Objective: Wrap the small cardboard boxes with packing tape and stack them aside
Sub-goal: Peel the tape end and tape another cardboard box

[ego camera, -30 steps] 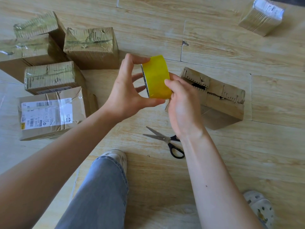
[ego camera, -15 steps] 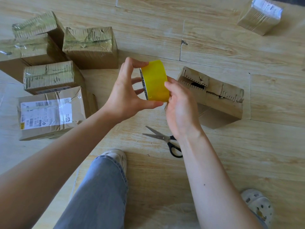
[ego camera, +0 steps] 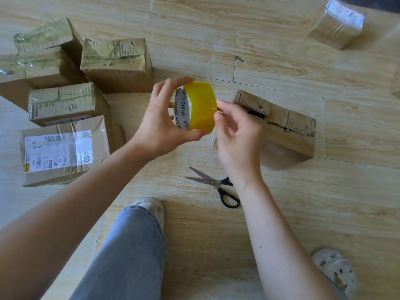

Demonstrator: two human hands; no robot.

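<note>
My left hand [ego camera: 161, 124] grips a yellow tape roll [ego camera: 200, 108] above the floor, thumb under it and fingers over its top. My right hand [ego camera: 237, 135] is at the roll's right edge, its index fingertip and thumb touching the tape surface. Behind my right hand lies an untaped cardboard box [ego camera: 287, 131] with torn flaps and a dark gap in its top. Several taped boxes [ego camera: 114, 61] sit grouped at the left, one bearing a white shipping label [ego camera: 58, 150]. Another wrapped box [ego camera: 336, 23] lies at the far right.
Black-handled scissors [ego camera: 216, 184] lie open on the wooden floor [ego camera: 281, 202] just below my right wrist. My knee in jeans [ego camera: 129, 252] and two white shoes [ego camera: 334, 271] are at the bottom of the view.
The roll has turned so its printed inner core faces me. My right hand has shifted from covering the roll's side to picking at its right edge with fingertips.
</note>
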